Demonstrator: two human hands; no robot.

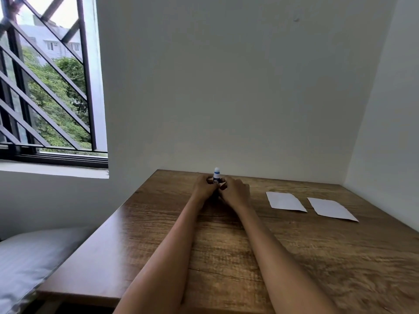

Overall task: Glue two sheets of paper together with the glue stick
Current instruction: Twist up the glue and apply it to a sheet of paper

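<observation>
A glue stick point(216, 175) with a white cap and a dark blue body stands upright near the far edge of the wooden table point(226, 245). My left hand point(204, 186) and my right hand point(234, 191) close around its lower body from both sides; only the cap and upper part show. Two white sheets of paper lie flat and apart to the right: one sheet point(285, 201) nearer my hands, the other sheet point(331, 209) further right.
The table stands in a corner, with walls along its far and right sides. A barred window point(45, 87) is on the left. A grey pillow point(27, 264) lies beside the table's left edge, lower than the tabletop.
</observation>
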